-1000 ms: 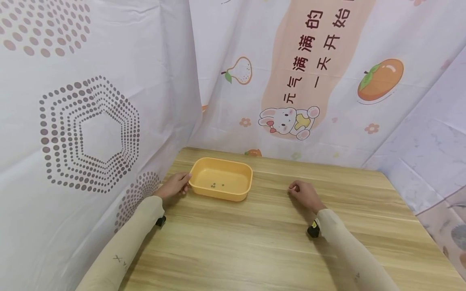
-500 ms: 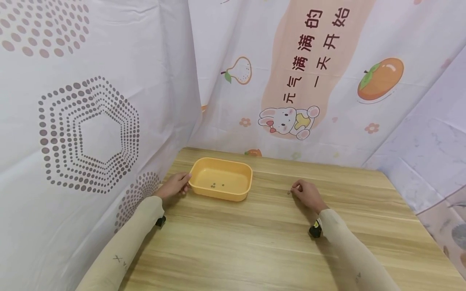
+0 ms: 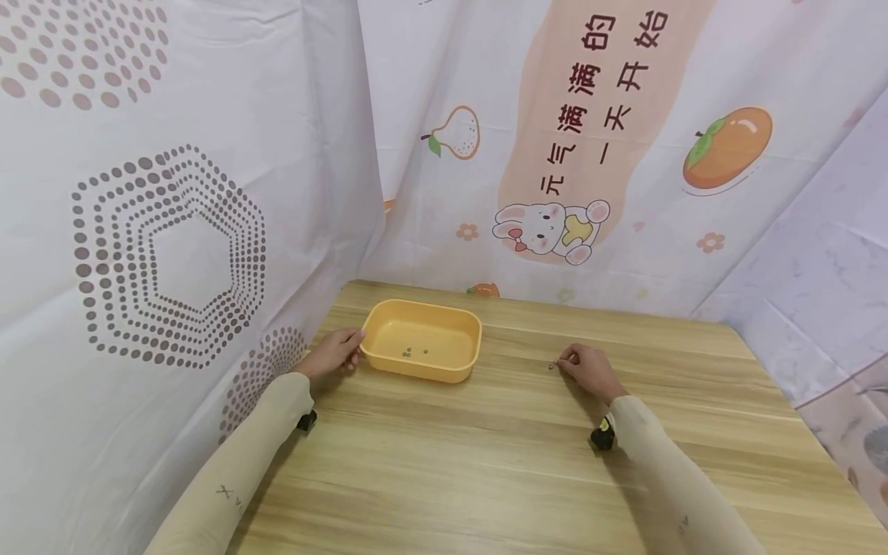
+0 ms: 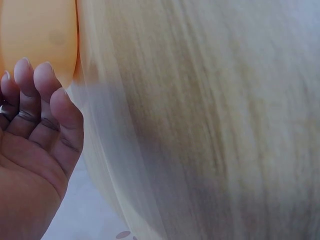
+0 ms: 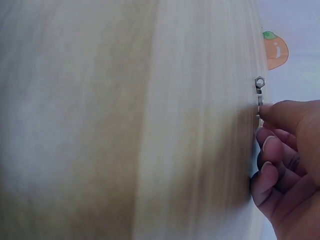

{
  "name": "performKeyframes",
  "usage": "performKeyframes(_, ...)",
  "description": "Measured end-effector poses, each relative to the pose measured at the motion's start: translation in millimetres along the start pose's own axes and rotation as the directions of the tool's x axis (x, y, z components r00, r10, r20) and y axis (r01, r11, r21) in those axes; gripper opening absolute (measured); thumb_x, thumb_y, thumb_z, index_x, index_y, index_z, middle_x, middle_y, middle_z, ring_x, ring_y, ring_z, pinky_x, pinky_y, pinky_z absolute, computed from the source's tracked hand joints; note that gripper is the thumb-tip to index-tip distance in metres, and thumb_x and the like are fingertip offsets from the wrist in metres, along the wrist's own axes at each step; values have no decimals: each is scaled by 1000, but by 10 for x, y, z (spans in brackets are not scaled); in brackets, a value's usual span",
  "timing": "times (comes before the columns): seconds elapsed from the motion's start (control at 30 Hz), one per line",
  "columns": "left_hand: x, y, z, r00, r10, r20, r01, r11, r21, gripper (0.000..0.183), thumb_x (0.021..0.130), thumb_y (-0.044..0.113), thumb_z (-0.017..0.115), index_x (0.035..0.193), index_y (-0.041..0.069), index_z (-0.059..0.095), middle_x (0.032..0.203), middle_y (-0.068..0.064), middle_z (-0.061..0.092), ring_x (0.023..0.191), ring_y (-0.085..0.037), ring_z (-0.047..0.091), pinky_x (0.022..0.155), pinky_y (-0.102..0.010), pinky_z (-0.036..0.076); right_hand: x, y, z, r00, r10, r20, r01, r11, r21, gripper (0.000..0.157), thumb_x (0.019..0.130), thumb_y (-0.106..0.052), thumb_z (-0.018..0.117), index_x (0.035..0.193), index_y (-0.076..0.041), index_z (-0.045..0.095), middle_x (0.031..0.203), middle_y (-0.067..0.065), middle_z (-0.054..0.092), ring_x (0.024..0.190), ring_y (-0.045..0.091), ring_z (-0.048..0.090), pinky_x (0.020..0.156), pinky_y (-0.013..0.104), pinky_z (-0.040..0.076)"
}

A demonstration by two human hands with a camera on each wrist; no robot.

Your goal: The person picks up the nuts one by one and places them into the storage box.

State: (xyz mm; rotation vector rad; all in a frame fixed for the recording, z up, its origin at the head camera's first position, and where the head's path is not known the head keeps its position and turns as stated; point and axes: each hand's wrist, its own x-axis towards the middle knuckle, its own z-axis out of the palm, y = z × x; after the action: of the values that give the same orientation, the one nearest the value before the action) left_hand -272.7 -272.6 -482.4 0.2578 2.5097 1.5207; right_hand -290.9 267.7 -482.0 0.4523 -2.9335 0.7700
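In the head view my left hand (image 3: 334,353) grips the left end of a yellow plastic tray (image 3: 421,371), thumb at the rim and fingers below it. The left wrist view shows those curled fingers (image 4: 67,115) against the tray's outer wall. Several small nuts (image 3: 407,352) lie on the tray floor. To the right, my right hand (image 3: 588,370) is low at the tabletop, pinching a small metal nut (image 5: 260,100) between thumb and index finger. A hex nut (image 5: 259,82) stands out just beyond those fingertips; the other fingers are loosely curled.
The wood-grain table (image 3: 444,462) reaches back to a printed curtain (image 3: 444,254). A white dotted curtain (image 3: 319,193) hangs close along the left side, beside my left arm. Another pale curtain (image 3: 819,254) stands along the right edge.
My right hand has drawn back slightly to the right, and small nuts at its fingertips have come into view. The left hand and the tray have stayed in place.
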Motion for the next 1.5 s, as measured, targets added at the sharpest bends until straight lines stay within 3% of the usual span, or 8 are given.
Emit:
performKeyframes(0.37, 10, 1, 7, 1000, -11, 6, 11, 1000, 0, 39, 104, 36, 38, 94, 3, 57, 78, -17, 58, 62, -23, 54, 52, -30, 49, 1, -13, -29, 1000, -27, 10, 27, 1000, -6, 9, 92, -17, 66, 89, -9, 67, 78, 2, 65, 71, 17, 58, 65, 36, 48)
performKeyframes(0.7, -1, 26, 0, 1000, 16, 10, -16, 1000, 2, 41, 104, 35, 36, 95, 1, 56, 78, -18, 57, 61, -20, 53, 51, -30, 48, 16, 37, -3, 1000, -21, 11, 21, 999, -26, 11, 93, -18, 64, 89, -8, 67, 81, 3, 66, 74, 17, 60, 66, 37, 49)
performKeyframes(1.0, -18, 25, 9, 1000, -3, 10, 3, 1000, -8, 42, 104, 37, 37, 94, 0, 55, 77, -15, 57, 60, -18, 52, 50, -28, 48, -7, 79, 38, 999, -29, 14, 29, 999, -23, 11, 94, -19, 63, 88, -10, 67, 80, 1, 65, 72, 15, 59, 65, 36, 50)
performKeyframes(1.17, -44, 79, 7, 1000, -6, 24, 6, 1000, -15, 42, 105, 32, 36, 97, -4, 55, 80, -23, 57, 63, -24, 53, 51, -34, 49, -10, 83, 45, 1000, -23, 10, 23, 1000, -7, 12, 94, -20, 63, 89, -10, 67, 80, 1, 65, 69, 14, 57, 63, 35, 49)
performKeyframes(1.37, -123, 254, -17, 998, -16, 54, 17, 1000, -9, 38, 106, 22, 33, 100, -9, 54, 86, -33, 56, 69, -39, 54, 57, -43, 51, -1, 82, 57, 1000, -25, 1, 25, 1000, -6, 11, 94, -21, 63, 88, -13, 67, 77, -3, 64, 65, 12, 54, 61, 31, 45)
performKeyframes(1.5, -109, 217, -25, 998, -13, 63, 14, 1000, -19, 38, 106, 23, 33, 100, -8, 54, 86, -32, 55, 70, -40, 54, 57, -43, 51, 0, 39, 47, 999, -37, -3, 37, 999, 5, 10, 94, -20, 63, 88, -14, 67, 75, -4, 63, 64, 13, 52, 59, 31, 44)
